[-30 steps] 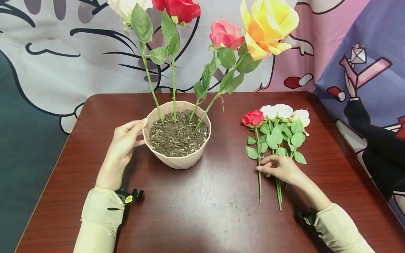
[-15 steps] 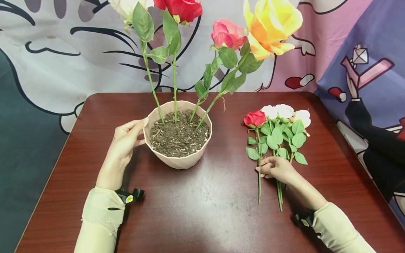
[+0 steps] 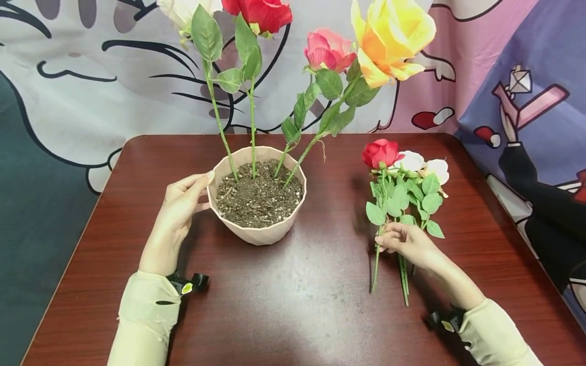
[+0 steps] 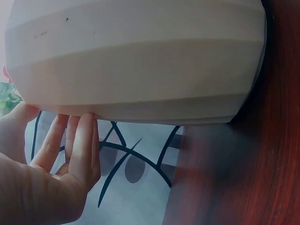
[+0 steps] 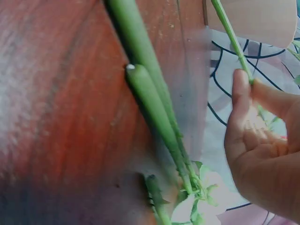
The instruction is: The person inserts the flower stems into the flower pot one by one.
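Note:
My left hand grips the left rim of a beige faceted flower pot. In the left wrist view its fingers touch the pot's outer wall. Dark soil fills the pot, and a white, a red, a pink and a yellow rose stand in it. My right hand pinches the stem of another red rose, between thumb and fingertips in the right wrist view. This rose is raised slightly off the table, over several white roses lying there.
The dark red wooden table holds everything. The white roses' stems point toward the near edge. A printed cartoon cloth hangs right behind the table, and another stretch runs along the right side.
My right hand has lifted the red rose off the table and shifted it slightly right, so its bloom now covers part of a white rose. My left hand stays on the pot.

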A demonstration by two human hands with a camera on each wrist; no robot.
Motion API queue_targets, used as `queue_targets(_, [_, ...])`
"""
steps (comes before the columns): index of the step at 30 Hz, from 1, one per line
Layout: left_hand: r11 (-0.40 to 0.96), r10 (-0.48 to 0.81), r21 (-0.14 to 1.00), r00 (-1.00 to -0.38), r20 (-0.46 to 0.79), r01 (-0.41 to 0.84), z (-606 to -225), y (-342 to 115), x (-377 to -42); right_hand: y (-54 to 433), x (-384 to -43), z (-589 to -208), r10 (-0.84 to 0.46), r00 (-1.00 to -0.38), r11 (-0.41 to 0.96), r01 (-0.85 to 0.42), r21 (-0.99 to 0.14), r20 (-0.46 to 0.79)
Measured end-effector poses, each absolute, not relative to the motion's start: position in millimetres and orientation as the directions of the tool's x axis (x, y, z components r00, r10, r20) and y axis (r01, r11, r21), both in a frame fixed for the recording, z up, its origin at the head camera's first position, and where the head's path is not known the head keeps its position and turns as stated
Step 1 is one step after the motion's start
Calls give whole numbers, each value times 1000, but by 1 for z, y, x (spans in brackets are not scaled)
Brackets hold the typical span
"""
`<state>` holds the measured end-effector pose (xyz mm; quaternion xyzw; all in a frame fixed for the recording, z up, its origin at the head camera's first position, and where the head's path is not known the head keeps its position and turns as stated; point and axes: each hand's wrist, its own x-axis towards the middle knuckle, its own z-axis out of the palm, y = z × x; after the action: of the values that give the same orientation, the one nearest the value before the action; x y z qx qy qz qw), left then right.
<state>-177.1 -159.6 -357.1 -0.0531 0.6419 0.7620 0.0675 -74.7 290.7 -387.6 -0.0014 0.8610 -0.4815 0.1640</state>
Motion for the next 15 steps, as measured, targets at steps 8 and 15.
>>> queue_targets(8, [-163,33,973,-986,-160,-164,-356,-160,-176,283,-76,-373,-174,-984,462,-47,-885,-39])
queue_targets(15, [-169,31,971,-986,-166,-169,-355,-159,-176,266,-80,-361,-156,-971,473,-235,-849,182])
